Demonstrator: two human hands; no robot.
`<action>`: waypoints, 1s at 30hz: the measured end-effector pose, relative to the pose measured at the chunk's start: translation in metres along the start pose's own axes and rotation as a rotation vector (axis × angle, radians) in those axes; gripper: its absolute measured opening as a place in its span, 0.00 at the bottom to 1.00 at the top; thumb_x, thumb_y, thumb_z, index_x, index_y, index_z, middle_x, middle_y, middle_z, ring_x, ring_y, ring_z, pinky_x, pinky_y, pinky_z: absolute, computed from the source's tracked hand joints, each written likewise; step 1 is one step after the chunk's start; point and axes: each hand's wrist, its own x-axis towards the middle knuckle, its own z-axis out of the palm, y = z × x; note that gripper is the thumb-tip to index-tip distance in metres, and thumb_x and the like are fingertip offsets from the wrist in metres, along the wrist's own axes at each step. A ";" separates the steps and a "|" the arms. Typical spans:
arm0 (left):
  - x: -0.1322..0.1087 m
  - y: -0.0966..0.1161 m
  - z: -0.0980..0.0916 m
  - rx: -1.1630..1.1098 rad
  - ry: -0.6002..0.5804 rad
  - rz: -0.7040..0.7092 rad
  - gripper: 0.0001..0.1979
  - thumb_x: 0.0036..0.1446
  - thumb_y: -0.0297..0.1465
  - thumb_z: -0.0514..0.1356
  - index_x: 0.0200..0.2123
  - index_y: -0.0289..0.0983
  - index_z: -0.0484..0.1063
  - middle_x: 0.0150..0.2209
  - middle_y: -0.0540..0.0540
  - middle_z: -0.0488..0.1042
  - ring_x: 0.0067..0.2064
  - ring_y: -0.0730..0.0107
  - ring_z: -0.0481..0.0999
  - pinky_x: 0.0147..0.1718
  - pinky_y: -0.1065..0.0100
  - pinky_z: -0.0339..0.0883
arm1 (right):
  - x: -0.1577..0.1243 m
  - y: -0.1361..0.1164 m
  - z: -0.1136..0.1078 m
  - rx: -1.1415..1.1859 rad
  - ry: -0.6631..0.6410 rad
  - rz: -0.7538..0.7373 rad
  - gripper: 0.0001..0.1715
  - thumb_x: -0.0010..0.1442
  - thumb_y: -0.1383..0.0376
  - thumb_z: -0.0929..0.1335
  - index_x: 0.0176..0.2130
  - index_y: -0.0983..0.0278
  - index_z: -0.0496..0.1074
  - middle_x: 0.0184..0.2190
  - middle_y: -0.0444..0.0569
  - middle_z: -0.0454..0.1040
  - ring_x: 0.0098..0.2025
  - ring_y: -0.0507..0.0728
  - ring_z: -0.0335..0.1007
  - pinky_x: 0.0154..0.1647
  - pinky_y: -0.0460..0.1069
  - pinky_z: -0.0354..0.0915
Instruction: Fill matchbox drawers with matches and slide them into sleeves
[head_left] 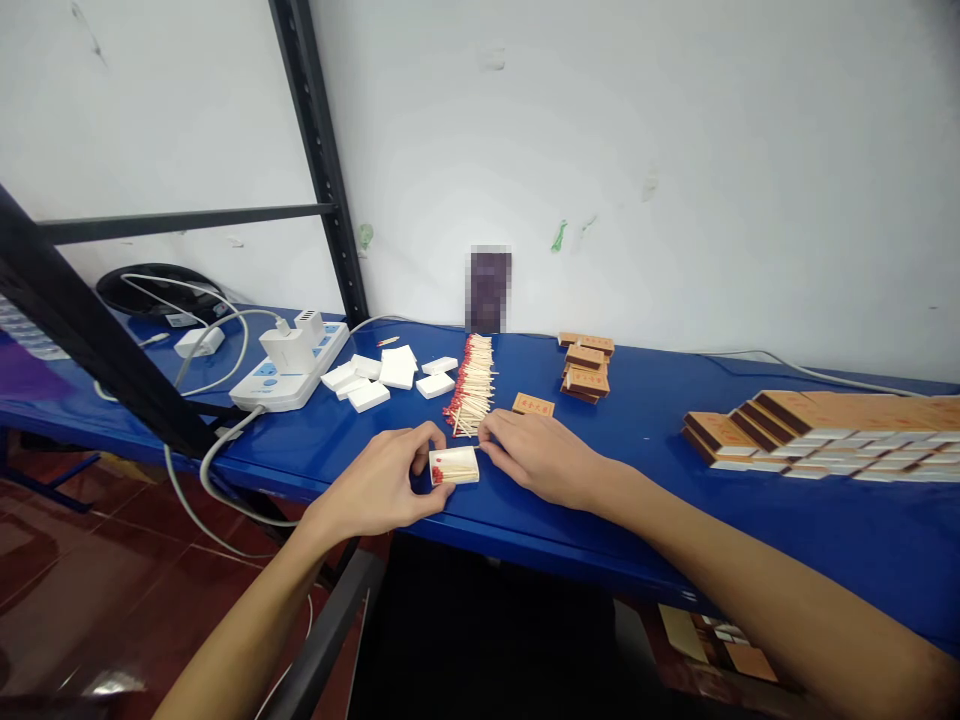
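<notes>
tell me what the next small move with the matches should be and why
Probably have the right hand lay another match in the tray, head leftward: the left hand holds the tray, the matches inside leave it partly bare, their red heads sit at its left end, and the match pile lies close by.

Dark object (489, 290) pixelated, matchbox stack (840, 430) cut off by right edge, grip of right hand (536, 452) unclear

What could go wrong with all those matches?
The small white tray in the left hand sits near the table's front edge, so a slip might spill its matches. The right hand, close by, could scatter the loose match pile. The stacked matchboxes on the far right might slide if bumped.
</notes>
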 end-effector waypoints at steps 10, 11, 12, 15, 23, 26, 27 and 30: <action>0.001 0.001 0.000 -0.057 -0.004 -0.033 0.10 0.50 0.31 0.60 0.37 0.39 0.65 0.21 0.57 0.61 0.23 0.74 0.62 0.25 0.72 0.55 | -0.003 -0.004 -0.004 -0.058 0.117 -0.025 0.10 0.69 0.64 0.58 0.42 0.63 0.65 0.39 0.51 0.73 0.36 0.57 0.69 0.34 0.50 0.58; 0.001 0.001 0.000 -0.060 -0.001 -0.030 0.09 0.51 0.31 0.60 0.37 0.39 0.65 0.21 0.58 0.60 0.23 0.75 0.61 0.25 0.72 0.55 | -0.003 -0.006 -0.004 -0.057 0.123 -0.045 0.10 0.69 0.64 0.58 0.42 0.63 0.66 0.39 0.51 0.73 0.37 0.57 0.69 0.34 0.50 0.58; 0.001 0.000 0.001 -0.062 0.002 -0.026 0.09 0.51 0.31 0.60 0.37 0.39 0.65 0.21 0.58 0.60 0.23 0.75 0.61 0.25 0.72 0.55 | -0.003 -0.009 -0.003 -0.052 0.124 -0.065 0.11 0.69 0.63 0.58 0.42 0.64 0.66 0.39 0.51 0.73 0.36 0.57 0.69 0.34 0.50 0.58; 0.001 0.000 0.001 -0.065 0.006 -0.015 0.09 0.51 0.31 0.60 0.36 0.39 0.64 0.21 0.58 0.60 0.23 0.75 0.61 0.25 0.72 0.55 | -0.003 -0.013 -0.002 -0.019 0.104 -0.093 0.12 0.69 0.63 0.58 0.42 0.64 0.67 0.39 0.52 0.74 0.37 0.57 0.70 0.36 0.50 0.59; 0.000 0.001 0.000 -0.063 -0.008 -0.015 0.09 0.52 0.31 0.60 0.37 0.39 0.64 0.22 0.57 0.60 0.24 0.75 0.61 0.26 0.72 0.55 | 0.002 0.001 0.001 -0.023 0.047 0.115 0.12 0.69 0.64 0.59 0.45 0.65 0.68 0.36 0.53 0.76 0.37 0.58 0.71 0.33 0.49 0.56; 0.000 0.001 0.000 -0.053 -0.006 -0.014 0.10 0.52 0.32 0.60 0.37 0.39 0.64 0.22 0.57 0.60 0.24 0.74 0.61 0.26 0.72 0.55 | 0.003 0.005 0.005 0.006 0.014 0.104 0.12 0.69 0.64 0.59 0.45 0.65 0.68 0.35 0.52 0.76 0.36 0.58 0.71 0.33 0.48 0.55; 0.000 0.001 0.000 -0.048 -0.006 -0.013 0.10 0.52 0.32 0.60 0.37 0.39 0.64 0.22 0.57 0.60 0.24 0.75 0.61 0.26 0.72 0.55 | 0.004 0.005 0.006 0.017 0.009 0.100 0.11 0.69 0.64 0.59 0.45 0.65 0.68 0.35 0.51 0.76 0.36 0.57 0.71 0.33 0.48 0.55; 0.000 -0.001 0.001 -0.031 -0.005 -0.006 0.09 0.53 0.32 0.60 0.37 0.40 0.64 0.23 0.57 0.61 0.24 0.75 0.62 0.27 0.72 0.56 | 0.005 0.007 0.009 0.045 0.009 0.101 0.10 0.68 0.64 0.60 0.44 0.64 0.68 0.32 0.49 0.75 0.34 0.56 0.70 0.33 0.48 0.54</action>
